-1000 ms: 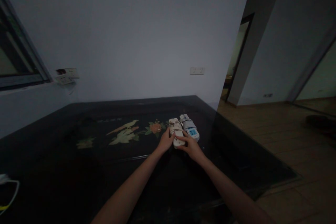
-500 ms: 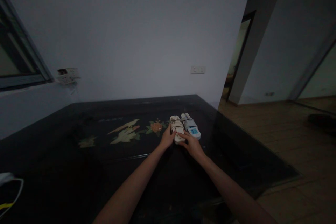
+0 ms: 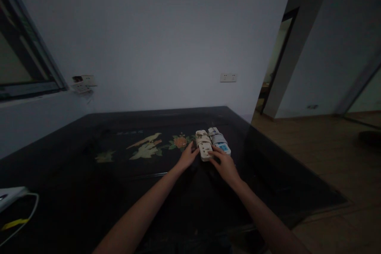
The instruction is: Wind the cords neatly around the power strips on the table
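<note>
Two power strips lie side by side on a dark table, each with its cord wound round the body. The left one, a white power strip [image 3: 205, 152], shows several sockets at its near end. Close against it on the right is a white and blue power strip [image 3: 223, 147] with a grey cord. My left hand [image 3: 187, 156] is at the left edge of the white strip, fingers apart and not wrapped round it. At that strip's near right corner, my right hand [image 3: 225, 165] has its thumb and fingertips on the body. Its other fingers partly hide the blue strip.
The glossy table [image 3: 143, 210] carries a bird and flower picture. At lower left are a white object [image 3: 13, 196] with a looped cable and a yellow strip [image 3: 14, 223]. Wall sockets [image 3: 228, 77] are behind the table; wooden floor extends right.
My left hand has loosened from the white power strip and shifted slightly left. The right hand remains at its near end. The view has turned a little, showing more of the white object at left.
</note>
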{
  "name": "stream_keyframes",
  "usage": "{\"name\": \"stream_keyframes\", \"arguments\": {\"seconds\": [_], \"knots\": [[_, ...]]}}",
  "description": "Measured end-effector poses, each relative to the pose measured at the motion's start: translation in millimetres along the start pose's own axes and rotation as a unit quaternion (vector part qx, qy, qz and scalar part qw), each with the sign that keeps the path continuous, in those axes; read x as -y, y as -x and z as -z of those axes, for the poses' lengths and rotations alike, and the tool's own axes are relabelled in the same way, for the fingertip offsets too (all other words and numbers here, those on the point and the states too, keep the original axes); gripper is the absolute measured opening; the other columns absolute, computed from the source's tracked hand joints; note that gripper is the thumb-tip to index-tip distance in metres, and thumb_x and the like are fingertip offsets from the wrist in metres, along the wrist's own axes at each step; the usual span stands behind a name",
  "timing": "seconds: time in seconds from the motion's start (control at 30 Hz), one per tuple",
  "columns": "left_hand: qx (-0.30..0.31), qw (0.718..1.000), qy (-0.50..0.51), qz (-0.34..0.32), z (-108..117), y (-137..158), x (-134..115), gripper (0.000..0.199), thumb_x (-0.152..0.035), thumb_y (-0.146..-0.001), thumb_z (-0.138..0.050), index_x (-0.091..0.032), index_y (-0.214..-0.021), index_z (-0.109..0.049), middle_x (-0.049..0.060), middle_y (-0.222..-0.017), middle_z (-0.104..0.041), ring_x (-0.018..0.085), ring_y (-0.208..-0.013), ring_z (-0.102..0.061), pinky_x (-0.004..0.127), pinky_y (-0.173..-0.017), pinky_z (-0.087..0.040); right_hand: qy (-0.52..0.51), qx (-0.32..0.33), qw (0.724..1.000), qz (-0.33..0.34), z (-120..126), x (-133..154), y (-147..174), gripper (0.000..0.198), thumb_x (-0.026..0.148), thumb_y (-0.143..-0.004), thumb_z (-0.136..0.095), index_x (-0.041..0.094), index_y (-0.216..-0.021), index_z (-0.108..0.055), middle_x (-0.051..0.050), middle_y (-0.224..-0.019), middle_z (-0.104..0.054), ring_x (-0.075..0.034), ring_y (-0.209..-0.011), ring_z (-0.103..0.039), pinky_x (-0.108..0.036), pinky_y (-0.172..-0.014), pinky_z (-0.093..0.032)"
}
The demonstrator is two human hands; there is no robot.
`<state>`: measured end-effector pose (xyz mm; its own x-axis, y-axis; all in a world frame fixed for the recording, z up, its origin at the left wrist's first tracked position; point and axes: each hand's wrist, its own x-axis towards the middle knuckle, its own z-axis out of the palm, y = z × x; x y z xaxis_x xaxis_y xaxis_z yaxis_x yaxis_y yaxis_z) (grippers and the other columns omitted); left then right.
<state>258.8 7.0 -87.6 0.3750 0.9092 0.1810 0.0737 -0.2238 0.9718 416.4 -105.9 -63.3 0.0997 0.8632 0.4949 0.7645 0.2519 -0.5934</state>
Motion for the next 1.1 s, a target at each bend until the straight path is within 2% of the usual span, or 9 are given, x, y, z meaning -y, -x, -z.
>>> {"name": "stream_keyframes", "arguments": {"seconds": [0.1, 0.17, 0.23, 0.3, 0.4, 0.5, 0.6, 0.77, 1.1], "knots": [[-0.015, 1.0, -0.014, -0.014, 22.8, 18.6, -11.8, 0.048, -0.031, -0.078, -0.064, -0.013, -0.123, -0.055, 0.018, -0.132, -0.054, 0.027, -0.116, -0.055, 0.041, -0.102, -0.038, -0.071, -0.027, 0.997, 0.02, 2.7, 27.9, -2.6, 0.022, 0.025, -0.085, -0.056, 0.021, -0.101, -0.07, -0.01, -0.12, -0.062, -0.024, -0.112, -0.057, -0.04, -0.097, -0.042], [-0.009, 0.999, -0.015, -0.036, 41.1, 33.4, -21.0, 0.038, -0.034, -0.081, -0.061, -0.015, -0.113, -0.062, 0.013, -0.122, -0.062, 0.024, -0.111, -0.058, 0.037, -0.099, -0.041, -0.154, 0.01, 0.987, 0.041, -6.0, 53.6, -6.3, 0.02, 0.028, -0.087, -0.053, 0.02, -0.097, -0.069, -0.009, -0.109, -0.066, -0.021, -0.103, -0.06, -0.035, -0.09, -0.045], [0.002, 0.999, -0.008, -0.044, 59.0, 48.7, -28.5, 0.032, -0.04, -0.083, -0.055, -0.015, -0.099, -0.066, 0.01, -0.102, -0.069, 0.023, -0.097, -0.063, 0.034, -0.088, -0.047, -0.237, 0.061, 0.969, 0.031, -25.3, 80.1, -10.2, 0.024, 0.033, -0.09, -0.049, 0.017, -0.084, -0.066, -0.006, -0.087, -0.067, -0.017, -0.084, -0.061, -0.028, -0.075, -0.046], [-0.005, 0.999, -0.002, -0.039, 74.4, 63.5, -32.1, 0.037, -0.046, -0.084, -0.05, -0.014, -0.089, -0.067, 0.008, -0.087, -0.069, 0.022, -0.084, -0.063, 0.032, -0.078, -0.049, -0.301, 0.114, 0.947, -0.005, -52.1, 102.5, -12.7, 0.037, 0.043, -0.091, -0.044, 0.017, -0.068, -0.058, -0.001, -0.065, -0.057, -0.013, -0.062, -0.053, -0.023, -0.058, -0.04], [-0.028, 0.999, 0.0, -0.042, 90.4, 81.1, -29.0, 0.045, -0.052, -0.086, -0.043, -0.013, -0.084, -0.065, 0.007, -0.079, -0.067, 0.02, -0.077, -0.062, 0.03, -0.071, -0.048, -0.323, 0.173, 0.931, -0.002, -92.7, 120.2, -12.1, 0.053, 0.058, -0.088, -0.041, 0.018, -0.054, -0.048, 0.003, -0.048, -0.043, -0.009, -0.046, -0.04, -0.022, -0.046, -0.031], [-0.025, 0.998, -0.01, -0.05, 97.4, 88.4, -19.8, 0.05, -0.056, -0.086, -0.041, -0.013, -0.08, -0.065, 0.007, -0.077, -0.067, 0.02, -0.076, -0.062, 0.029, -0.071, -0.047, -0.33, 0.202, 0.922, -0.001, -118.6, 116.4, -7.6, 0.064, 0.072, -0.082, -0.037, 0.018, -0.047, -0.044, 0.003, -0.043, -0.04, -0.008, -0.042, -0.037, -0.022, -0.043, -0.027], [0.027, 0.999, -0.011, -0.035, 96.5, 86.9, -10.4, 0.055, -0.06, -0.086, -0.039, -0.013, -0.078, -0.066, 0.006, -0.071, -0.067, 0.019, -0.073, -0.063, 0.029, -0.074, -0.047, -0.335, 0.225, 0.915, -0.017, -128.9, 102.3, -2.8, 0.071, 0.079, -0.077, -0.032, 0.018, -0.044, -0.046, 0.002, -0.039, -0.039, -0.008, -0.037, -0.036, -0.022, -0.04, -0.028], [0.115, 0.993, -0.002, 0.021, 89.9, 86.1, -2.3, 0.065, -0.07, -0.082, -0.036, -0.011, -0.072, -0.062, 0.0, -0.042, -0.054, 0.013, -0.038, -0.052, 0.022, -0.041, -0.039, -0.343, 0.243, 0.907, -0.032, -134.5, 92.3, -0.3, 0.075, 0.083, -0.075, -0.028, 0.016, -0.048, -0.05, 0.0, -0.044, -0.046, -0.008, -0.035, -0.041, -0.021, -0.038, -0.033], [0.141, 0.989, 0.006, 0.034, 92.5, 95.2, -16.9, 0.063, -0.067, -0.084, -0.037, -0.009, -0.089, -0.062, 0.002, -0.047, -0.059, 0.013, -0.036, -0.054, 0.019, -0.034, -0.037, -0.336, 0.263, 0.904, -0.005, -133.4, 95.1, 1.3, 0.076, 0.081, -0.078, -0.027, 0.016, -0.048, -0.053, 0.0, -0.039, -0.047, -0.008, -0.036, -0.044, -0.021, -0.043, -0.037]]}}
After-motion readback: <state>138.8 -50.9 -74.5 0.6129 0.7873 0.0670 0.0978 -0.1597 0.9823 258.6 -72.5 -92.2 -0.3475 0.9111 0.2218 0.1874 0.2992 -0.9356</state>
